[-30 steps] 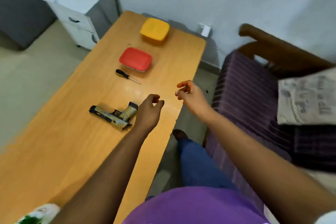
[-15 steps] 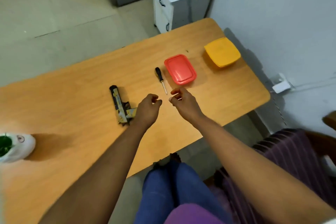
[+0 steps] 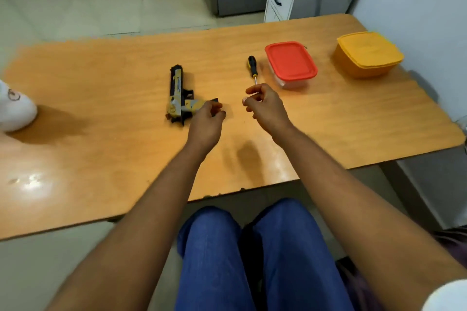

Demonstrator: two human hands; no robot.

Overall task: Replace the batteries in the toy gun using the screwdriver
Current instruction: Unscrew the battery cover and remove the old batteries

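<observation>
Orange-brown laminate forms the table (image 3: 106, 88) on which all task items lie; the toy gun (image 3: 178, 94) rests flat near the centre, barrel pointing away from the person, grip toward the left hand (image 3: 206, 121); the screwdriver (image 3: 252, 68) lies just beside the red-lidded container (image 3: 290, 63), handle away, shaft toward the right hand (image 3: 265, 106).

Change over the last second: the view has swung from the table's end to its long side, and both hands have closed in on the items; the left hand, half a second ago just short of the gun, now overlaps its grip; the right hand now sits at the screwdriver's tip. Judgement: the pick-up of gun and tool is beginning; no screw or battery work has started.

Finger state: left fingers curled over the grip end, firm grasp not confirmable; right fingers loosely curled, nothing visibly held.

Obscured items: the shaft tip is hidden behind the right fingers; the battery cover and its screw cannot be made out; contents of both the red-lidded container and the yellow container (image 3: 367, 55) are not visible; a white object (image 3: 14, 106) is cut off at the left edge.
</observation>
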